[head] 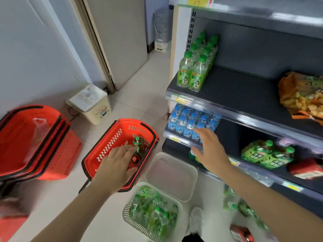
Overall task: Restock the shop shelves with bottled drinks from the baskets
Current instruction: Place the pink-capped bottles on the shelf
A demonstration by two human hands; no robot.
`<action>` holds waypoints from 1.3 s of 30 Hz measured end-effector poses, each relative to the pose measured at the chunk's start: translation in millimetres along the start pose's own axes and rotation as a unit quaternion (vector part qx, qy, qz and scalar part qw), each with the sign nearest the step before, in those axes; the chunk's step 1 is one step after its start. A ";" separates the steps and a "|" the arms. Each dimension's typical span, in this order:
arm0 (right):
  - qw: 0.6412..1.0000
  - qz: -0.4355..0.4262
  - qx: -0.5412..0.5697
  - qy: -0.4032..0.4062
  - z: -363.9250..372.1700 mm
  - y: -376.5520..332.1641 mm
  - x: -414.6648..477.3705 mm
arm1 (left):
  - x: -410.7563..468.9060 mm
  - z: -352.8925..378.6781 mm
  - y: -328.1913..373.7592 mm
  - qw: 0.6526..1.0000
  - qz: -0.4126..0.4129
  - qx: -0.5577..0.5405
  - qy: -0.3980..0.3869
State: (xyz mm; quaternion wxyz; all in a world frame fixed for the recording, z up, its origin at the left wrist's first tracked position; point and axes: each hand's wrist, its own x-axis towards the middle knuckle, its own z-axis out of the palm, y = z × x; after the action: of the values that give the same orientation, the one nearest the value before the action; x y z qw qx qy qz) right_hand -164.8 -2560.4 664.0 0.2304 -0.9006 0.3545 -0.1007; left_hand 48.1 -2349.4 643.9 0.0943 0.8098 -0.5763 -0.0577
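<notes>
My left hand hangs over the red basket on the floor, fingers spread and reaching toward green-capped bottles lying inside; it holds nothing. My right hand is stretched out open in front of the shelf edge, just below the blue-capped bottles on the lower shelf. Green-capped bottles stand in rows at the left end of the dark middle shelf. A white basket near my feet holds several green-capped bottles.
An empty white basket sits between the red basket and the shelf. A stack of red baskets stands at the left. A cream bin is by the wall. Snack bags and green packs lie on the shelves.
</notes>
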 end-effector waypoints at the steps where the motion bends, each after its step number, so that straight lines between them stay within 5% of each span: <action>1: 1.000 0.002 0.000 -0.004 11.4 4.1 -0.7 | -0.7 10.1 -1.4 1.000 -0.008 -0.018 -0.001; 18: 0.986 0.123 0.040 -0.104 303.3 201.6 35.7 | 52.7 304.9 -30.9 0.943 -0.191 -0.264 -0.060; 39: 0.964 0.212 0.010 -0.158 626.0 390.5 84.1 | 116.5 596.7 -69.0 0.946 -0.151 -0.284 -0.046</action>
State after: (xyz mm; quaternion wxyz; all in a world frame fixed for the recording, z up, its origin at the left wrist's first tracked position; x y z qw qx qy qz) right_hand -119.0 -2653.7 -71.3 0.3088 -0.8071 0.4950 0.0902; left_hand 29.5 -2488.8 48.5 0.2841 0.8235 -0.4105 -0.2695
